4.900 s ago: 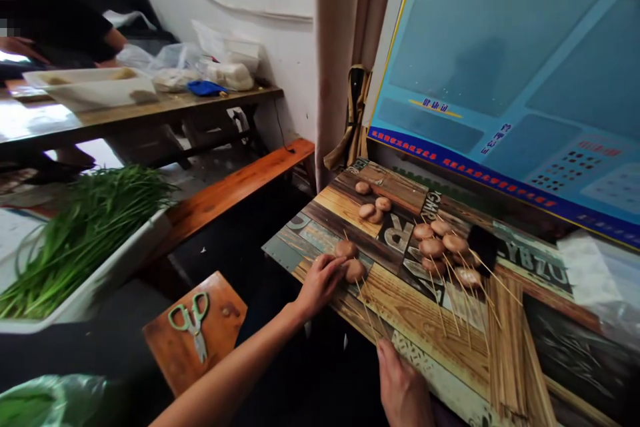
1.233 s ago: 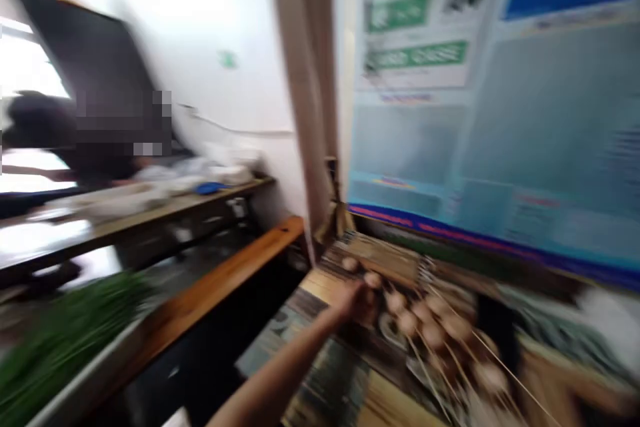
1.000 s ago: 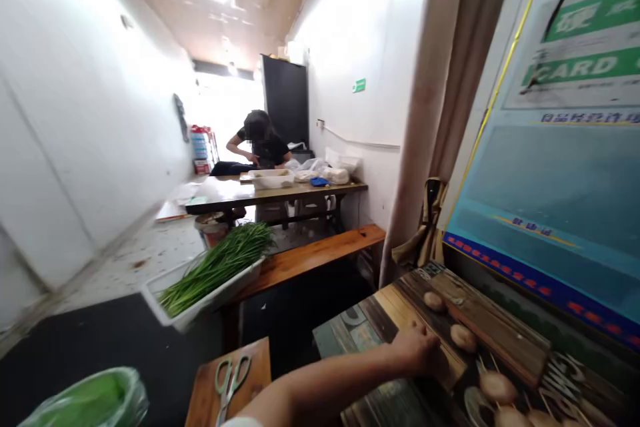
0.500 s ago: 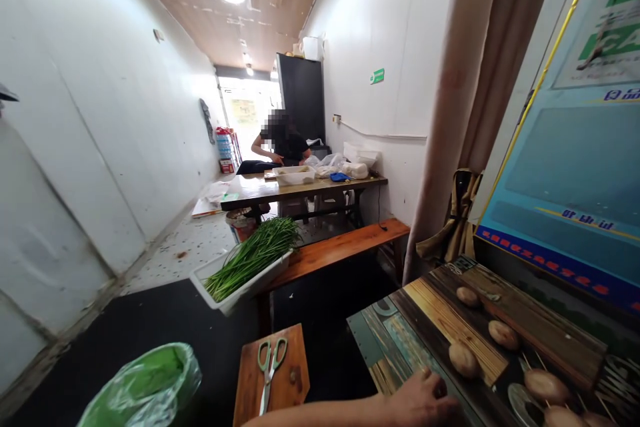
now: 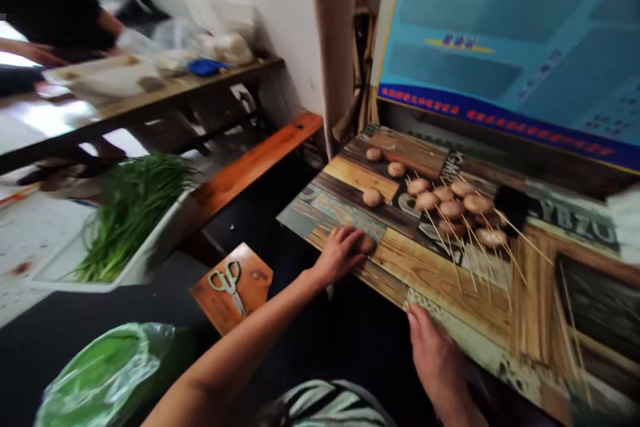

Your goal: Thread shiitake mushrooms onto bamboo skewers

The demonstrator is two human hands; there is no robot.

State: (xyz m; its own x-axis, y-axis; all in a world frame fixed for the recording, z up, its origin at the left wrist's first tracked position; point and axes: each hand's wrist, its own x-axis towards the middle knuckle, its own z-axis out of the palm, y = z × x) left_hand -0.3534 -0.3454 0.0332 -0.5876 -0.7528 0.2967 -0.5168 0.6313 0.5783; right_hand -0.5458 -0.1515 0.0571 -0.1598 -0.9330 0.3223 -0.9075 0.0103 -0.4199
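Note:
My left hand point(image 5: 343, 253) is curled over a round brown mushroom point(image 5: 367, 245) lying near the front edge of the table point(image 5: 435, 267). Part of the mushroom is hidden by the fingers. At the table's near edge is my right hand point(image 5: 433, 350), its fingers stretched out and nothing visible in them. A loose mushroom point(image 5: 373, 197) lies beyond the left hand, with two more farther back. Several skewered mushrooms point(image 5: 451, 209) form a cluster toward the middle. A pile of bare wooden skewers point(image 5: 535, 300) lies to their right.
Scissors point(image 5: 229, 285) rest on a wooden stool point(image 5: 257, 273) at left. Behind it, a white tray point(image 5: 135, 272) of long green stalks point(image 5: 135, 207) sits by an orange bench point(image 5: 255, 163). A green lined bin point(image 5: 100, 373) stands lower left. Another person is at the far table point(image 5: 200, 87).
The view has swung right and down, bringing the skewers and my right hand into sight. My left hand now reaches over a mushroom on the table.

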